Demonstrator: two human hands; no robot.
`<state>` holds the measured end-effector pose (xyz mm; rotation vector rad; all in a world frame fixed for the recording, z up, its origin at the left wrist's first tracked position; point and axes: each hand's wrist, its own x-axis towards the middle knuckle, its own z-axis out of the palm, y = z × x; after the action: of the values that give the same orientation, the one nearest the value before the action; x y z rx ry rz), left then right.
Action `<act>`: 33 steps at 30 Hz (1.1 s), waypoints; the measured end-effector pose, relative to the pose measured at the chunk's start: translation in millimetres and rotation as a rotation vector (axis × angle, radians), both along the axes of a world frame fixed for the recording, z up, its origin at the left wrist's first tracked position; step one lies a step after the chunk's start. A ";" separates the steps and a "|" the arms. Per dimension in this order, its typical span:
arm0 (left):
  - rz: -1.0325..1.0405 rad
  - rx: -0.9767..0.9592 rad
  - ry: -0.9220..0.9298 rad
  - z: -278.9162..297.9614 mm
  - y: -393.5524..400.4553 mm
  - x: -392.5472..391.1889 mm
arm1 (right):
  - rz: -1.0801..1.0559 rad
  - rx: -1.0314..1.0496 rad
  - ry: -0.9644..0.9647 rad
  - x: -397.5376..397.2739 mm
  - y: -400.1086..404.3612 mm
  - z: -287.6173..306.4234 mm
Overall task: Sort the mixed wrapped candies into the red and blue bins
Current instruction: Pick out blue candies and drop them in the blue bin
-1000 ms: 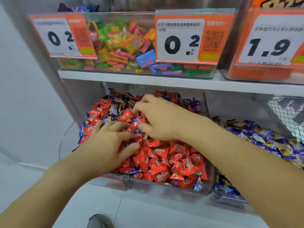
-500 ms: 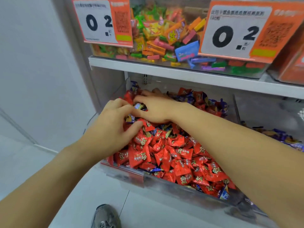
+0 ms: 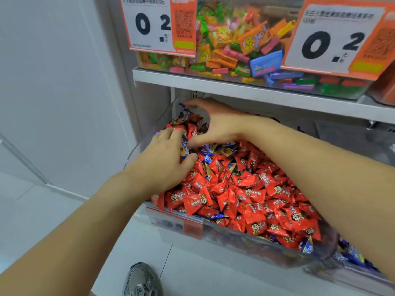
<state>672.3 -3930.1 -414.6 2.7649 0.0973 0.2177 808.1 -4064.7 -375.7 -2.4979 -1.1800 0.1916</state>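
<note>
Hands are working in the clear bin [image 3: 162, 120] of red candies [image 3: 245, 195]. Left hand [image 3: 164, 159] is lying flat on the pile, fingers straight, touching blue candies [image 3: 184, 149] between both thumbs. Right hand [image 3: 220, 127] is hovering spread open just behind it, holding nothing. More blue candies are lying under the right forearm, near the elbow.

Glossy foil-like red candies [image 3: 245, 193] fill a clear plastic bin [image 3: 224, 233].

One head-worn camera looks forward and down from close above the clear bin [image 3: 213, 236] of red candies [image 3: 245, 195], taking in the upper shelf [image 3: 235, 86] and the floor [image 3: 53, 221] below.
</note>
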 end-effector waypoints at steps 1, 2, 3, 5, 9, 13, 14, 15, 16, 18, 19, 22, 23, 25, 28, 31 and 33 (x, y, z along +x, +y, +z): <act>0.008 -0.021 -0.003 0.4 0.3 -0.1 | 0.008 -0.058 0.014 6.8 13.3 -2.9; 0.019 -0.042 -0.004 0.9 0.4 -0.7 | 0.001 -0.122 0.043 11.7 25.6 -5.6; 0.032 -0.062 -0.008 1.5 0.5 -1.3 | -0.011 -0.181 0.078 16.7 36.5 -9.6; 0.060 -0.099 -0.011 3.2 1.2 -2.5 | -0.033 -0.232 0.150 23.6 51.0 -18.3; 0.097 -0.137 -0.026 6.1 5.5 -3.0 | -0.022 -0.180 0.178 25.4 54.1 -26.9; 0.072 -0.221 -0.036 5.0 4.7 -1.5 | 0.063 -0.107 0.105 13.2 36.7 -21.6; 0.066 -0.239 -0.039 4.9 4.0 -1.0 | 0.085 -0.103 0.092 7.5 28.8 -16.9; 0.056 -0.253 -0.047 5.4 3.4 -0.5 | 0.103 -0.098 0.087 1.4 19.7 -11.7; 0.041 -0.262 -0.055 6.1 3.1 -0.3 | 0.106 -0.096 0.083 -5.1 10.1 -6.2; -0.022 -0.284 -0.057 7.8 1.4 -0.7 | 0.096 -0.119 0.053 -17.6 -9.4 1.2; -0.068 -0.295 -0.056 8.4 -0.9 -0.6 | 0.082 -0.142 0.014 -24.2 -19.2 2.8; -0.198 -0.271 -0.046 12.1 -11.9 -1.8 | 0.068 -0.199 -0.096 -42.5 -48.7 4.2; -0.234 -0.276 -0.033 13.7 -16.1 -2.8 | 0.058 -0.214 -0.086 -49.6 -58.2 4.7; -0.309 -0.281 -0.019 16.0 -23.9 -4.1 | 0.017 -0.208 -0.048 -64.0 -77.9 6.0; -0.370 -0.230 0.002 15.5 -28.7 -4.5 | -0.020 -0.175 -0.047 -83.2 -103.0 4.2; -0.358 -0.204 -0.020 16.4 -33.1 -2.3 | -0.066 -0.118 -0.071 -96.9 -121.9 -5.0; -0.358 -0.196 -0.045 19.3 -37.2 -1.8 | -0.102 -0.016 -0.072 -102.7 -131.3 -11.7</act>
<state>670.5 -3967.4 -395.3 2.5256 -0.3655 0.1654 705.4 -4196.0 -387.4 -2.5913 -1.0786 0.0858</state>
